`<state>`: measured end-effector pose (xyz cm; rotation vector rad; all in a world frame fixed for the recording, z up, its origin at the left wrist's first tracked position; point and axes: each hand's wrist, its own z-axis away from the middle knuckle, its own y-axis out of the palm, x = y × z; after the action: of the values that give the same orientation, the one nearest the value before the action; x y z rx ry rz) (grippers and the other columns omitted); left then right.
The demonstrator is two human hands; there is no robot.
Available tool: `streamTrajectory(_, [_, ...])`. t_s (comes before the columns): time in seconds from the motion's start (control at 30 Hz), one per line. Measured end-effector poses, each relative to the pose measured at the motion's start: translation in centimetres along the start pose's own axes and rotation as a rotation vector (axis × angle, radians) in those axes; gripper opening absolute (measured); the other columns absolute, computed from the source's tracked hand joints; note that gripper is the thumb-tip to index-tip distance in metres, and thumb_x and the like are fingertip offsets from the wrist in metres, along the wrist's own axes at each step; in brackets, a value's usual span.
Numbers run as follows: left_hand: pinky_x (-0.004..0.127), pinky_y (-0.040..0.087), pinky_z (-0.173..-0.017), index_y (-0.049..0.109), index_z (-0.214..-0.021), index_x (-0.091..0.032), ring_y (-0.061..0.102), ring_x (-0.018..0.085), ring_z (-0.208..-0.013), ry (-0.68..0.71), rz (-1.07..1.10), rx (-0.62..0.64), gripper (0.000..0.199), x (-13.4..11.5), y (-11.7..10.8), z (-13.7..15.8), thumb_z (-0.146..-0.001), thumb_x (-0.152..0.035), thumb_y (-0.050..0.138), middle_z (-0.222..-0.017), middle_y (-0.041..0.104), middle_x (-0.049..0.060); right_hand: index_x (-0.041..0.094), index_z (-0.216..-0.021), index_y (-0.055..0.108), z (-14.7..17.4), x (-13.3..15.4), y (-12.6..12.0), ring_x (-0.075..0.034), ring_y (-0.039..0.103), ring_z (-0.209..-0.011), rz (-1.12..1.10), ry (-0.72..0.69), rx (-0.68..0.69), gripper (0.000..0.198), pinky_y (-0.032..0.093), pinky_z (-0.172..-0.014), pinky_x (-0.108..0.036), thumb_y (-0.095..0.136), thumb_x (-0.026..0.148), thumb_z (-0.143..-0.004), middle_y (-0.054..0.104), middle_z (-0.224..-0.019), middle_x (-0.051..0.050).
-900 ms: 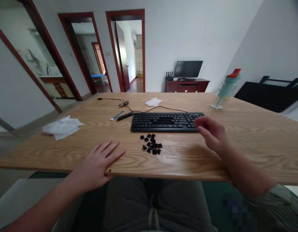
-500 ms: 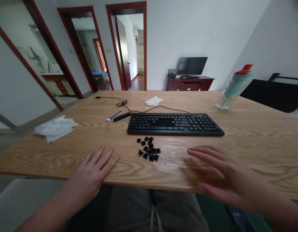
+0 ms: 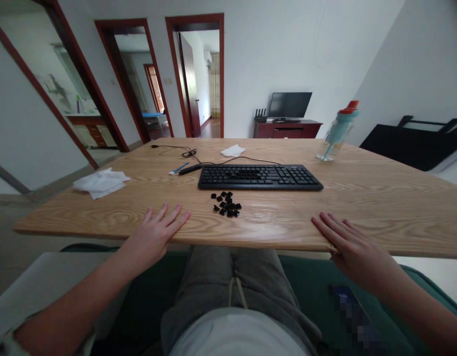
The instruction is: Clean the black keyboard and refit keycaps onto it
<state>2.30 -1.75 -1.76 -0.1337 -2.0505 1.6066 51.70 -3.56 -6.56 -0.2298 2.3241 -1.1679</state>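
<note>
My left hand (image 3: 159, 230) lies flat at the front edge of the wooden table (image 3: 273, 222), fingers spread and holding nothing. On the right, my right hand (image 3: 347, 240) rests at the same edge with its fingers stretched out over the tabletop. Between the hands, closer to the left one, lies a loose cluster of several black keycaps (image 3: 227, 204). Just behind them a black keyboard (image 3: 260, 178) lies flat; a patch in its middle shows bare sockets where keys are off. Neither hand touches the keycaps or the keyboard.
Left of the keyboard lie a small blue-and-white brush (image 3: 178, 169) and a black stick-like tool (image 3: 190, 169). The keyboard's cable (image 3: 189, 153) is coiled behind them. White tissues (image 3: 101, 183) lie at the left, another tissue (image 3: 233, 151) at the back. A water bottle (image 3: 336, 132) stands back right.
My right hand has come down from above the table onto its front edge, moving outward. My left hand stays flat on the table. The camera view has pulled back, showing more of my lap.
</note>
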Motion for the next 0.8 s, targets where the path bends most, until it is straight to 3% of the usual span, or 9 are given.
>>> streamTrajectory(0.13, [0.062,0.040,-0.107,0.036,-0.152,-0.030,0.040,0.039,-0.139,-0.002,-0.005,0.008,0.082,-0.1,0.2,0.0,-0.077,0.003,0.044,-0.154,0.040,0.008,0.018,-0.159,0.012,0.4,-0.1,0.5,-0.029,0.054,-0.129,0.001,0.007,-0.011,0.087,0.047,-0.106,-0.047,0.045,0.004,-0.080,0.052,-0.145,-0.015])
streamTrajectory(0.23, [0.057,0.039,-0.109,0.036,-0.152,-0.028,0.041,0.037,-0.139,0.007,-0.012,0.023,0.081,0.1,-0.3,0.2,-0.078,0.001,0.045,-0.155,0.039,0.009,0.016,-0.156,0.024,0.5,-0.8,0.4,-0.029,0.054,-0.129,-0.033,0.007,0.010,0.080,0.047,-0.106,-0.046,0.047,0.007,-0.080,0.051,-0.145,-0.015])
streamTrajectory(0.37, [0.049,0.043,-0.106,0.044,-0.148,-0.023,0.049,0.035,-0.133,0.079,0.110,0.106,0.067,0.3,-3.7,0.0,-0.083,-0.027,0.060,-0.149,0.047,0.013,0.015,-0.144,0.049,-1.3,-0.9,-3.1,-0.032,0.056,-0.126,-0.153,-0.037,0.135,0.061,0.051,-0.100,-0.045,0.058,0.031,-0.085,0.055,-0.140,-0.015])
streamTrajectory(0.47, [0.035,0.052,-0.087,0.049,-0.144,-0.030,0.067,0.027,-0.107,0.127,0.324,0.139,0.061,-0.3,-7.6,-2.3,-0.086,-0.051,0.057,-0.125,0.069,0.007,0.029,-0.134,0.059,-5.4,1.0,-7.1,-0.025,0.063,-0.117,-0.386,-0.189,0.286,0.049,0.054,-0.096,-0.037,0.059,0.043,-0.087,0.062,-0.134,-0.005])
streamTrajectory(0.57, [0.027,0.049,-0.071,0.065,-0.126,-0.030,0.069,0.021,-0.079,0.122,0.486,0.123,0.048,-1.5,-9.8,-7.0,-0.083,-0.049,0.061,-0.094,0.076,0.003,0.030,-0.129,0.064,-11.5,4.0,-9.1,-0.020,0.069,-0.099,-0.575,-0.184,0.310,0.044,0.054,-0.081,-0.030,0.058,0.043,-0.088,0.070,-0.119,-0.005])
streamTrajectory(0.67, [0.025,0.044,-0.061,0.075,-0.095,-0.023,0.061,0.017,-0.061,0.127,0.510,0.247,0.036,-2.2,-9.1,-12.4,-0.065,-0.043,0.077,-0.073,0.072,0.001,0.027,-0.116,0.070,-17.8,6.4,-7.4,-0.015,0.063,-0.062,-0.659,-0.197,0.445,0.039,0.044,-0.060,-0.026,0.063,0.044,-0.082,0.074,-0.084,-0.003])
streamTrajectory(0.7, [0.024,0.044,-0.060,0.075,-0.089,-0.022,0.059,0.016,-0.059,0.151,0.498,0.303,0.034,-2.1,-8.5,-13.9,-0.061,-0.041,0.079,-0.070,0.070,0.001,0.026,-0.109,0.072,-19.6,6.8,-6.3,-0.014,0.058,-0.057,-0.645,-0.195,0.449,0.035,0.040,-0.057,-0.027,0.064,0.044,-0.080,0.071,-0.076,-0.002])
streamTrajectory(0.8, [0.023,0.043,-0.058,0.073,-0.081,-0.019,0.056,0.013,-0.055,0.186,0.518,0.400,0.021,-1.2,-6.9,-16.5,-0.063,-0.030,0.074,-0.064,0.068,-0.001,0.021,-0.098,0.069,-23.2,7.3,-3.0,-0.012,0.053,-0.059,-0.702,-0.215,0.448,0.030,0.035,-0.055,-0.025,0.066,0.040,-0.075,0.070,-0.079,-0.002])
